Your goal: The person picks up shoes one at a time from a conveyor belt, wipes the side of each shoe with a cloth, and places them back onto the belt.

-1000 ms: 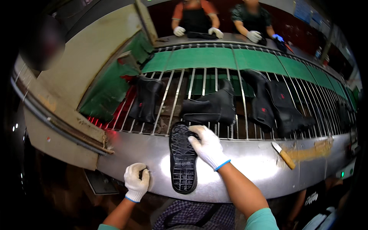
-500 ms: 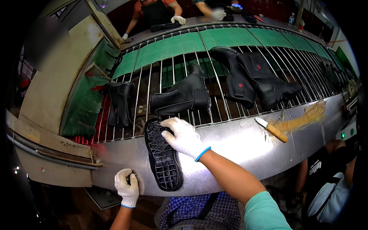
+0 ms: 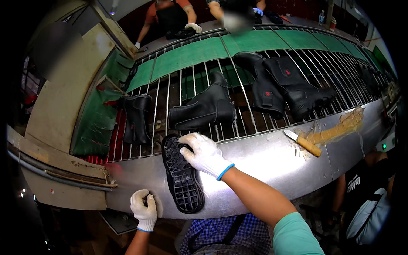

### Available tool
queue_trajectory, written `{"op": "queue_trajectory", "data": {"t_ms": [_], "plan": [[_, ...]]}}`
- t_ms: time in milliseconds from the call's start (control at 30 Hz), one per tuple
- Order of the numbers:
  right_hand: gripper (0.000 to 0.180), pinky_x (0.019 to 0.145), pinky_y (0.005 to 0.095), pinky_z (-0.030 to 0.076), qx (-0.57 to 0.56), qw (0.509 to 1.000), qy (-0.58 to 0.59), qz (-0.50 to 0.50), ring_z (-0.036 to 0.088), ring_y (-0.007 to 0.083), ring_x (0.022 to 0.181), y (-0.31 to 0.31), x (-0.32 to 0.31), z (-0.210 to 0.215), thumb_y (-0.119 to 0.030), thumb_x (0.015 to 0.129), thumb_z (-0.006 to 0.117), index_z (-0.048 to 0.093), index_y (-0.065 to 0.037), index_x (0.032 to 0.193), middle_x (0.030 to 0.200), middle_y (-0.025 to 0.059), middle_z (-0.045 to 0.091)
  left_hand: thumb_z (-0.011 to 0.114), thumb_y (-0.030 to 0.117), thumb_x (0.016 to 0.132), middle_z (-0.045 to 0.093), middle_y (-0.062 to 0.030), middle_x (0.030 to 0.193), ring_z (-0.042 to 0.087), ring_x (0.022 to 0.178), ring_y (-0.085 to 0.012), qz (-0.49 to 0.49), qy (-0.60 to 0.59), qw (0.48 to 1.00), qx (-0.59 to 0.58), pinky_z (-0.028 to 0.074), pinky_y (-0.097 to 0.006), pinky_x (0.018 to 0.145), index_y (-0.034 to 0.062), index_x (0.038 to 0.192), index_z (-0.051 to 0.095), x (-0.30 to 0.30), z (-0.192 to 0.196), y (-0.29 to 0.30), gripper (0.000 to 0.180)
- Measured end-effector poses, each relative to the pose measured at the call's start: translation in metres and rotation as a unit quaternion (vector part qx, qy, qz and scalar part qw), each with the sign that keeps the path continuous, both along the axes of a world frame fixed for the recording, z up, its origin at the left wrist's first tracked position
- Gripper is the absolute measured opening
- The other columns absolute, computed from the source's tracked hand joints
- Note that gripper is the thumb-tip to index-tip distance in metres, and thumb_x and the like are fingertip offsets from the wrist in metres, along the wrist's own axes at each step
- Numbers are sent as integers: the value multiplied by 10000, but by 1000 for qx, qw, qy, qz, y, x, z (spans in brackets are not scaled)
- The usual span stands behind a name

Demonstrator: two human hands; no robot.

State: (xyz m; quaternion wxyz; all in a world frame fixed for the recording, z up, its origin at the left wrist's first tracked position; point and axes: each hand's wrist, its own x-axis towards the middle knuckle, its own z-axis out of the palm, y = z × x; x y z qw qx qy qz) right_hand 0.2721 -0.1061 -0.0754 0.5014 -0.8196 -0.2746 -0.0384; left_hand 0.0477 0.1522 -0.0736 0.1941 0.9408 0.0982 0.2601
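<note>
A black rubber boot sole [image 3: 185, 185] lies tread side up on the metal ledge, its narrow length running toward me. My right hand [image 3: 204, 155], in a white knit glove with a blue cuff, is closed at the sole's upper right edge, with thumb and fingers over the tread. My left hand [image 3: 143, 208], gloved the same way, is curled at the ledge's near edge, left of the sole and apart from it. A dark patch shows between its thumb and fingers; what it is, I cannot make out.
Beyond the metal ledge [image 3: 255, 159], a rack of metal bars [image 3: 155, 110] carries several black boots [image 3: 204, 106]. A wooden-handled knife [image 3: 308, 145] lies at the right beside brown tape [image 3: 335, 131]. Two people [image 3: 172, 19] work across the rack; another person [image 3: 365, 182] is at the lower right.
The whole view has shifted slightly. My hands and the sole keep their places relative to the ledge. Across the rack, the co-workers' hands have moved a little.
</note>
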Motion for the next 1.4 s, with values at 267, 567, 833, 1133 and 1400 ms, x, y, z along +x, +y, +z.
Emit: {"op": "queue_trajectory", "data": {"t_ms": [267,567,833,1133,1400], "plan": [[311,1069,455,547,20,999,-27,-5,698,358,1194,0,2,-1,-273,986,708,737,-96,1241,1253,141,737,758,95,861,760,-130,1007,708,944,-376,1,-15,999,29,577,-482,862,58,991,747,5,10,-3,136],[296,1000,453,574,31,1000,-4,-3,719,361,1111,-2,0,6,-203,969,734,735,-72,1234,1224,145,744,768,119,846,768,-121,989,717,933,-367,18,-9,1000,-4,583,-481,856,65,971,754,3,13,-8,137],[703,880,410,622,185,972,89,-118,748,258,960,2,0,7,-106,980,726,438,-56,1620,1269,198,727,760,125,854,767,-122,1004,718,946,-371,8,-20,1000,13,582,-478,867,74,981,759,3,12,-6,136],[528,931,393,617,87,993,78,-33,775,272,979,2,1,3,-163,987,732,593,-24,1477,1124,168,781,754,130,858,765,-133,994,721,929,-381,9,-26,1000,10,586,-482,849,70,973,760,-1,15,-4,130],[440,970,384,612,77,992,95,-30,770,264,1067,3,2,3,-154,988,737,662,-21,1401,1203,175,768,747,126,856,760,-135,977,714,913,-381,5,-30,999,13,582,-483,834,64,961,755,1,18,-4,122]]}}
